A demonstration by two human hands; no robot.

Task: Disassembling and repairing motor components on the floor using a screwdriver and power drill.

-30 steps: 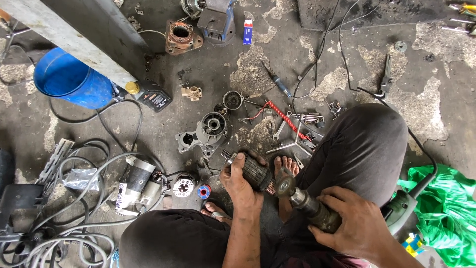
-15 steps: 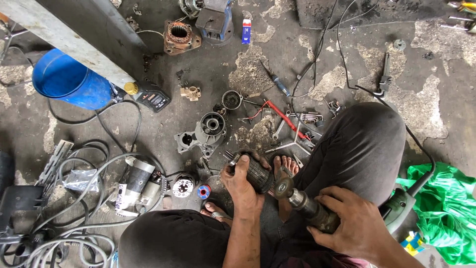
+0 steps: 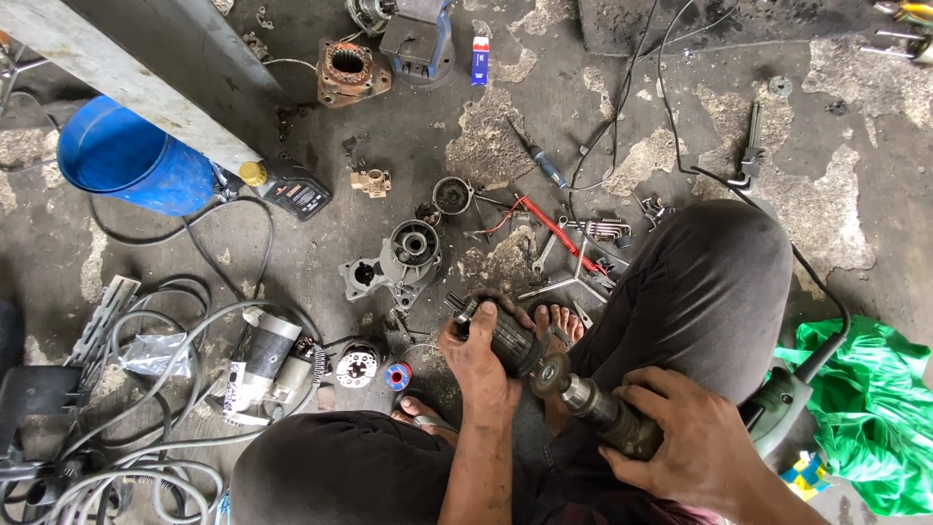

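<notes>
Left hand (image 3: 478, 352) grips armature (image 3: 509, 335); right hand (image 3: 685, 437) grips grinder (image 3: 607, 416)

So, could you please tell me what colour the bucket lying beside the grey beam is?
The bucket is bright blue, seen clearly in the head view at upper left.

dark grey trousers (image 3: 700, 292), bare grimy forearms; barefoot

A repair workshop: oily concrete floor (image 3: 408, 136) strewn with wrenches (image 3: 564, 282) and motor housings (image 3: 394, 264)
</notes>
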